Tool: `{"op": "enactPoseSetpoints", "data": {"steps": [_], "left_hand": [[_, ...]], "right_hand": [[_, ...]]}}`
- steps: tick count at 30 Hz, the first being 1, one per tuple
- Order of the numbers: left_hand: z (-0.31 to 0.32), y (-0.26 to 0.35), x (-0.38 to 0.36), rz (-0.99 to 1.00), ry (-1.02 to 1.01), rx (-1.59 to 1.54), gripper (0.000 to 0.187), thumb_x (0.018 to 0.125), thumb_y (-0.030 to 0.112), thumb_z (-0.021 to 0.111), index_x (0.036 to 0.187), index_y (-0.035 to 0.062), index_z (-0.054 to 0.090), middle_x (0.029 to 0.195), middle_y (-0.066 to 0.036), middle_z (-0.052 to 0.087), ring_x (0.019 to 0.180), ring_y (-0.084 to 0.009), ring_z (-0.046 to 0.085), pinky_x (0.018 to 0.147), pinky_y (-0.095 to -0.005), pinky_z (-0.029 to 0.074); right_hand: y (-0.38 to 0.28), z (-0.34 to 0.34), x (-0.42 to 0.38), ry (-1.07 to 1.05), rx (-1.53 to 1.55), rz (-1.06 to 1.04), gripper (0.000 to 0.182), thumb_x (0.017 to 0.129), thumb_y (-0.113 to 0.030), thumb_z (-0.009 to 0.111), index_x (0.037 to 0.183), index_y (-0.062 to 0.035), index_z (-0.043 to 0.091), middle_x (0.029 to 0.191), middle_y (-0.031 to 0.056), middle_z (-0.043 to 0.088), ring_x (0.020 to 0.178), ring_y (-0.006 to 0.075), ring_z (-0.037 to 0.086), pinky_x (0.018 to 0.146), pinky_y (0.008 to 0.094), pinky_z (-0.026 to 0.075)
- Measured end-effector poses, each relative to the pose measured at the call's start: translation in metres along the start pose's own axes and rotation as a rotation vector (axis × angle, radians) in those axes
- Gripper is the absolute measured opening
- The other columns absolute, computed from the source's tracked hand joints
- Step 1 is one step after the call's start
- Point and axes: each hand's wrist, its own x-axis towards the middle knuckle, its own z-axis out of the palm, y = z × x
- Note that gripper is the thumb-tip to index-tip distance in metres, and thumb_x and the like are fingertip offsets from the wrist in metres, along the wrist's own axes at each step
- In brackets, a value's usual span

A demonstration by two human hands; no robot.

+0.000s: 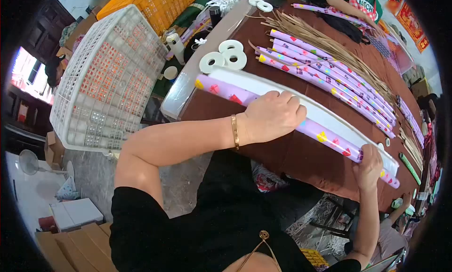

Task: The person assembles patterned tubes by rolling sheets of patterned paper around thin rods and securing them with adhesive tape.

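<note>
A long roll of purple wrapping paper [325, 136] with colourful gift and bow prints lies slantwise across my front. My left hand [275, 116], with a gold bracelet at the wrist, is closed over its middle. Near the roll's right end, my right hand [368, 166] is wrapped round it. Just behind the roll runs a long white trough-like piece [325, 113], partly covered by the roll and my left hand. Several similar purple rolls [325, 79] lie side by side on the brown-covered table [278, 152] beyond.
White tape rolls [234, 59] lie at the table's left edge. Brown paper strips [325, 39] lie behind the rolls. A white plastic crate [106, 79] and an orange crate [150, 6] stand at left. Across the table, a person in green [351, 1] handles another purple roll.
</note>
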Motion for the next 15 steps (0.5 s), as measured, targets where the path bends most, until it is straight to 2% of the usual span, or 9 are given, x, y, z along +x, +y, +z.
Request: {"op": "enactPoseSetpoints", "data": {"steps": [3, 4, 5, 7, 8, 9, 11, 13, 15], "left_hand": [[0.005, 0.0, -0.001, 0.005, 0.022, 0.019, 0.006, 0.077, 0.014, 0.059, 0.075, 0.0095, 0.056, 0.073, -0.005, 0.059, 0.069, -0.021, 0.064, 0.058, -0.0332, 0.053], [0.012, -0.001, -0.005, -0.028, -0.114, -0.103, 0.011, 0.077, 0.016, 0.063, 0.079, 0.0055, 0.06, 0.077, -0.011, 0.064, 0.075, -0.0277, 0.067, 0.061, -0.0387, 0.055], [0.009, 0.0, -0.003, -0.028, -0.118, -0.108, 0.011, 0.077, 0.016, 0.063, 0.079, 0.0055, 0.06, 0.077, -0.011, 0.064, 0.075, -0.0277, 0.067, 0.061, -0.0387, 0.055], [0.003, 0.005, -0.002, -0.158, -0.575, -0.408, 0.019, 0.076, 0.017, 0.068, 0.084, 0.001, 0.062, 0.084, -0.018, 0.067, 0.082, -0.0347, 0.068, 0.067, -0.0453, 0.055], [0.007, 0.007, -0.004, -0.194, -0.563, -0.484, 0.025, 0.075, 0.019, 0.07, 0.087, -0.0009, 0.062, 0.088, -0.022, 0.068, 0.087, -0.0374, 0.068, 0.071, -0.0484, 0.055], [0.01, 0.007, -0.007, -0.18, -0.51, -0.492, 0.022, 0.074, 0.017, 0.069, 0.087, 0.001, 0.062, 0.086, -0.019, 0.068, 0.084, -0.0367, 0.067, 0.073, -0.0479, 0.054], [0.014, 0.004, -0.01, -0.121, -0.313, -0.336, 0.019, 0.072, 0.014, 0.067, 0.086, 0.0028, 0.06, 0.083, -0.016, 0.066, 0.08, -0.0351, 0.067, 0.071, -0.0464, 0.053], [0.014, 0.001, -0.007, -0.053, -0.181, -0.214, 0.019, 0.07, 0.012, 0.066, 0.085, 0.0038, 0.058, 0.08, -0.014, 0.064, 0.078, -0.0329, 0.066, 0.067, -0.0453, 0.052], [0.011, 0.001, -0.006, -0.03, -0.2, -0.132, 0.018, 0.073, 0.013, 0.068, 0.084, 0.004, 0.057, 0.077, -0.014, 0.063, 0.075, -0.033, 0.065, 0.065, -0.045, 0.052]], "right_hand": [[-0.001, 0.008, -0.006, -0.076, 0.071, 0.028, 0.024, 0.062, 0.0, 0.064, 0.078, -0.0051, 0.046, 0.071, 0.0143, 0.049, 0.067, 0.0366, 0.053, 0.06, 0.0464, 0.043], [0.001, 0.011, -0.009, -0.127, 0.062, 0.036, 0.022, 0.063, -0.001, 0.063, 0.078, -0.0053, 0.047, 0.071, 0.0141, 0.05, 0.067, 0.0356, 0.053, 0.06, 0.046, 0.043], [0.007, 0.012, -0.01, -0.132, 0.063, 0.038, 0.022, 0.063, -0.001, 0.063, 0.078, -0.0053, 0.047, 0.071, 0.0141, 0.05, 0.067, 0.0356, 0.053, 0.06, 0.046, 0.043], [0.021, 0.014, -0.012, -0.046, -0.075, -0.068, 0.026, 0.063, -0.004, 0.07, 0.078, -0.006, 0.049, 0.074, 0.0147, 0.05, 0.07, 0.0371, 0.054, 0.062, 0.0461, 0.043], [0.017, 0.011, -0.009, -0.016, -0.09, -0.043, 0.027, 0.063, -0.006, 0.071, 0.077, -0.0062, 0.048, 0.074, 0.0144, 0.051, 0.072, 0.0365, 0.055, 0.063, 0.0452, 0.044], [0.021, 0.012, -0.009, -0.039, -0.046, -0.063, 0.028, 0.062, -0.008, 0.072, 0.078, -0.0057, 0.05, 0.075, 0.0143, 0.052, 0.073, 0.0367, 0.055, 0.065, 0.0463, 0.045], [0.012, 0.002, -0.006, -0.28, 0.018, 0.078, 0.027, 0.06, -0.006, 0.068, 0.083, -0.0043, 0.054, 0.082, 0.0176, 0.059, 0.081, 0.0402, 0.058, 0.069, 0.0491, 0.046], [0.004, -0.001, -0.002, -0.31, 0.149, 0.136, 0.023, 0.06, -0.004, 0.064, 0.082, -0.0045, 0.057, 0.076, 0.0188, 0.06, 0.075, 0.0422, 0.059, 0.066, 0.0497, 0.047], [-0.004, -0.008, -0.001, -0.31, 0.193, 0.17, 0.019, 0.061, -0.004, 0.064, 0.079, -0.0053, 0.056, 0.074, 0.0176, 0.06, 0.073, 0.0418, 0.06, 0.063, 0.0497, 0.047]]}}
